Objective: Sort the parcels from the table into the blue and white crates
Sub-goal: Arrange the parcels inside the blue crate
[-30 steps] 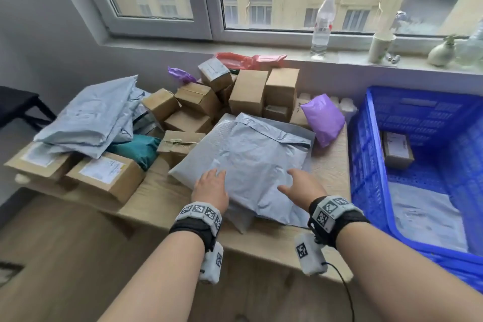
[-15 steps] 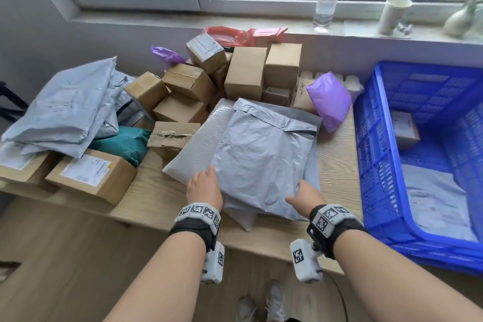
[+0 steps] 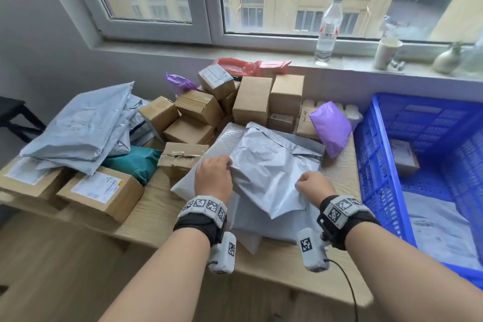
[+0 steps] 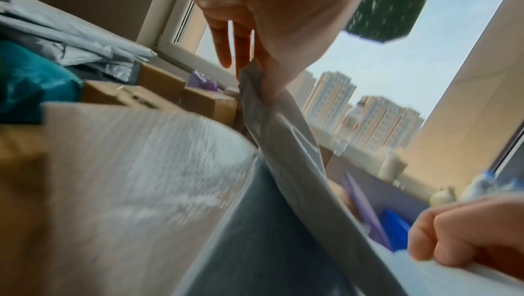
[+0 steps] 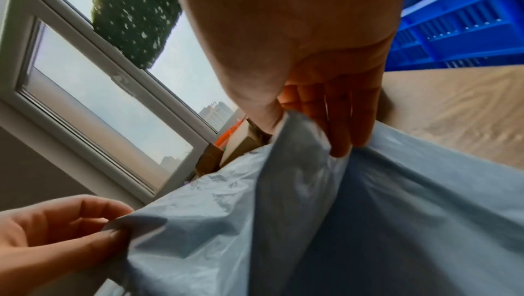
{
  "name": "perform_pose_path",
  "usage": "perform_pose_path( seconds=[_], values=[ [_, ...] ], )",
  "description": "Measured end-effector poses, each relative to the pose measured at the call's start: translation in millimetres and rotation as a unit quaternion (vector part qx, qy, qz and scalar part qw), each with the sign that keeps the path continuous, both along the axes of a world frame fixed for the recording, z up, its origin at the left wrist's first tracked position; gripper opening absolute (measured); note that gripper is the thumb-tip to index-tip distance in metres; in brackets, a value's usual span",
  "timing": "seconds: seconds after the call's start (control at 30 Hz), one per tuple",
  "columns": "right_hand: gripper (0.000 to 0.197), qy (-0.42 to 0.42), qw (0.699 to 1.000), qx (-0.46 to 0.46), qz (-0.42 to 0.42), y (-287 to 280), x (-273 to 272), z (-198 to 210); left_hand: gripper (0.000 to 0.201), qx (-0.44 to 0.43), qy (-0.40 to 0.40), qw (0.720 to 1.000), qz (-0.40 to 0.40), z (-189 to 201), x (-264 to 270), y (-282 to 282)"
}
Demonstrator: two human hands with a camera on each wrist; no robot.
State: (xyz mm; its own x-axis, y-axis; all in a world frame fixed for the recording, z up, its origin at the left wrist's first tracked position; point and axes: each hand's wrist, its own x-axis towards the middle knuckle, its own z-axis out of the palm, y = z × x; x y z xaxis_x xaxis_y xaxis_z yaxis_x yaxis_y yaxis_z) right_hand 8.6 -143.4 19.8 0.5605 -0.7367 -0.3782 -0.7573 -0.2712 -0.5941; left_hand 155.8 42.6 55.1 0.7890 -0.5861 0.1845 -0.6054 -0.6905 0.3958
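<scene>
Grey poly mailer (image 3: 264, 172) is lying topmost on a small stack of flat bags at the near edge of the table (image 3: 154, 219), directly in front of the person. Both hands are gripping it. The left hand (image 3: 213, 178) is pinching its left edge between thumb and fingers, confirmed in the left wrist view, where the film is folding up out of the pinch. The right hand (image 3: 311, 187) is bunching the right side in curled fingers (image 5: 343, 126). A two-handed hold is judged appropriate: the bag is wide, limp and slippery, and one hand would be letting it sag or slide.

A bubble-wrap mailer (image 3: 209, 157) is lying beneath it, apparently not caught in either grip, though blur in the wrist views is preventing a firm finding.

The blue crate (image 3: 366, 165) is standing just beside the table on the right, already holding a flat bag and a small box. No white crate is showing. Cardboard boxes (image 3: 251, 102) are crowding the far side, which explains working from the near edge.
</scene>
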Motion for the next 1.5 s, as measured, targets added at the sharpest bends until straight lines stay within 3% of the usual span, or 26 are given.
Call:
perform_pose_path(
  seconds=[0.17,0.33,0.5,0.57,0.7,0.87,1.0,1.1,1.2,1.27,1.33,1.5],
  values=[
    [0.022,-0.142,0.987,0.01,-0.074,-6,15,44,0.02,-0.104,0.041,0.994,0.007,45,29,-4],
    [0.044,-0.268,0.955,0.026,-0.122,-3,22,94,0.014,-0.183,0.109,0.977,0.029,80,61,1],
    [0.015,-0.397,0.9,0.107,-0.147,-1,17,131,0.014,-0.305,0.152,0.939,0.053,115,81,5],
    [0.002,-0.426,0.888,0.1,-0.142,4,15,145,0.015,-0.36,0.184,0.913,0.062,127,85,4],
    [0.019,-0.45,0.872,0.069,-0.18,8,20,158,0.029,-0.419,0.243,0.873,0.055,145,86,-3],
    [0.028,-0.435,0.86,0.108,-0.242,8,34,143,0.043,-0.451,0.297,0.841,0.03,142,81,-13],
    [0.024,-0.38,0.871,0.142,-0.278,8,44,102,0.049,-0.404,0.367,0.838,-0.028,110,78,-17],
    [0.023,-0.342,0.888,0.144,-0.274,2,47,62,0.068,-0.275,0.389,0.878,-0.041,68,81,-16],
    [0.014,-0.306,0.91,0.115,-0.255,-16,49,23,0.077,-0.154,0.361,0.919,-0.031,31,78,-11],
    [0.028,-0.288,0.924,0.116,-0.222,-40,52,-14,0.072,-0.087,0.328,0.941,-0.022,12,77,-9],
    [0.048,-0.259,0.938,0.11,-0.202,-42,53,-18,0.067,-0.009,0.285,0.958,-0.01,-3,76,-8],
    [0.046,-0.176,0.959,0.134,-0.179,-46,49,-37,0.052,0.11,0.211,0.971,-0.002,-26,71,-13]
  ],
)
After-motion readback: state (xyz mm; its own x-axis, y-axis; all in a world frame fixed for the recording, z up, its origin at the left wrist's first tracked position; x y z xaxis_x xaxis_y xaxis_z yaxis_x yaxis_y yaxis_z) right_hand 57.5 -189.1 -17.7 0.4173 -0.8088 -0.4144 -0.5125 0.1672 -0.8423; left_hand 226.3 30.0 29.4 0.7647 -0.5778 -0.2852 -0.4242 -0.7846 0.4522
